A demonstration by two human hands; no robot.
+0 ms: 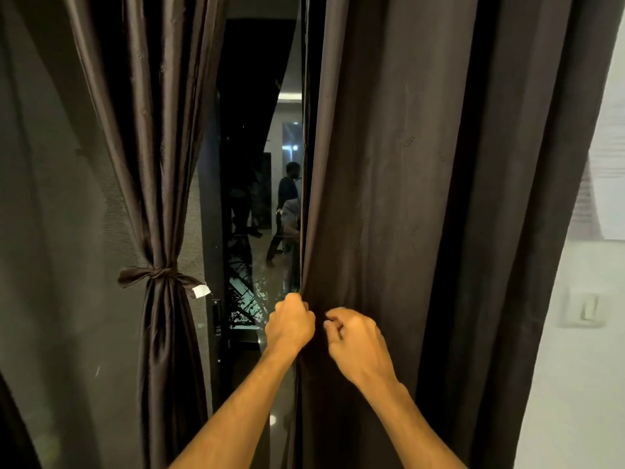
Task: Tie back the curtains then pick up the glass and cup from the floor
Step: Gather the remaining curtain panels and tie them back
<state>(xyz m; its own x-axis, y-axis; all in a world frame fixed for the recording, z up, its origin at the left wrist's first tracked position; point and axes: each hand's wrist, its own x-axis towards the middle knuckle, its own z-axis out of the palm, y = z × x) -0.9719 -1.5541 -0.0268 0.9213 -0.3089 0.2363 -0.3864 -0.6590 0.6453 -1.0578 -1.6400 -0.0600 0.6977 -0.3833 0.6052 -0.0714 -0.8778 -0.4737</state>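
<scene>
Head view, read from left. Found a grey mesh screen [50, 198] across the left side, and in front of it the left curtain [159, 164], dark brown and shiny. Saw it gathered into a narrow bundle, cinched partway down by a tie band [154, 274] of the same cloth, knotted, with a white tag [201, 291] at the band's right end. Noted folds fanning wider above and below the band. Just right of it, made out a glass door [250, 96] in a dark frame, very dark, with the dim figure [289, 198] of a standing person showing far off in the pane. Lower, near the middle, met the left hand [291, 324], reached forward on a bare forearm, knuckles up, fingers curled tight around the left edge of the right curtain [422, 198], clamped on the cloth. Just beside it, a little to the right and nearly touching, found the right hand [351, 336], fingers bent in toward the same cloth, fingertips against the fabric. Blurred, so could not tell whether pinching a fold or merely touching. Saw the right curtain hanging loose and full-width in long vertical folds, untied, matte brown. Past its right edge, found a pale wall [575, 384], with a light switch [586, 310] on it and a sheet of paper [608, 184] higher up at the right margin.
</scene>
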